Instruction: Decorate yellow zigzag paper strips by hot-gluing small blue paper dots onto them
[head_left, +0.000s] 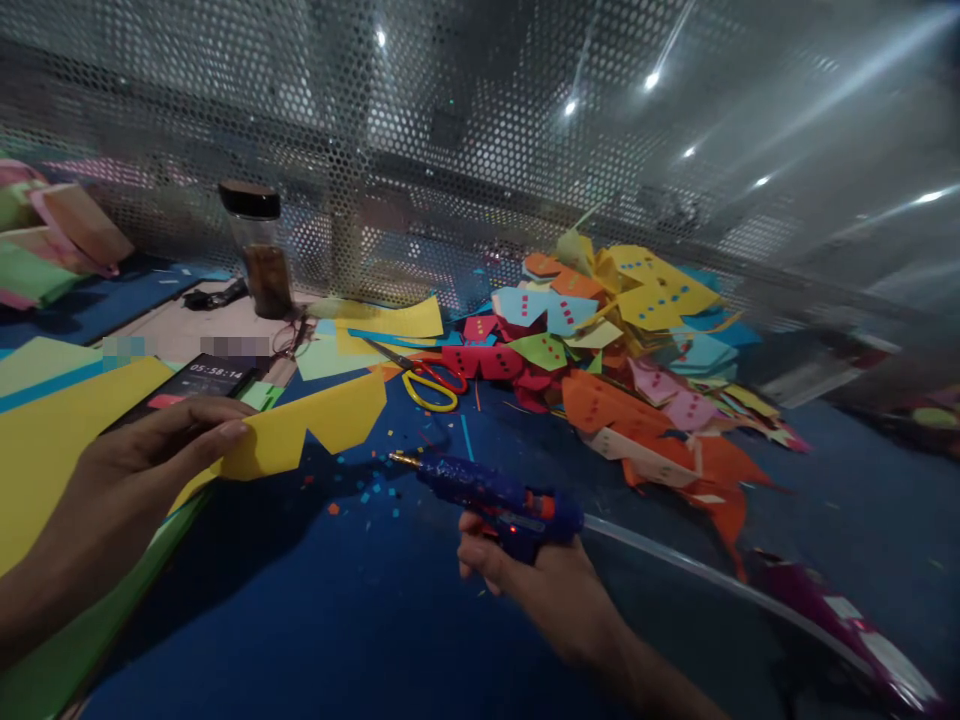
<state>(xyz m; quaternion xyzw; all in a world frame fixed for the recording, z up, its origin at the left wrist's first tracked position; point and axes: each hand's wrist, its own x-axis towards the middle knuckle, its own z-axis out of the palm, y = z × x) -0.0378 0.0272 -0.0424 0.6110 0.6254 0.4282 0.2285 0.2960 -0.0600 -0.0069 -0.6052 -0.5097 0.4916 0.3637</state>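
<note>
My left hand (161,465) pinches the left end of a yellow paper cutout (322,430) with a V notch in its lower edge. In my right hand (525,585) is a blue hot glue gun (487,490), its brass nozzle pointing left toward the paper but apart from it. A small red light glows on the gun, and a long clear glue stick (697,565) runs out of its back. Beyond the paper lie scissors (431,385) with red and yellow handles. Tiny paper scraps (367,495) are scattered on the blue table under the nozzle.
A heap of coloured paper cutouts (637,340) with dots stands at the back right. Behind my left hand are a phone (195,385) and a dark-lidded jar (262,260). Yellow paper sheets (45,480) lie at the left, a purple packet (840,620) at the right. Perforated metal (315,130) rises behind.
</note>
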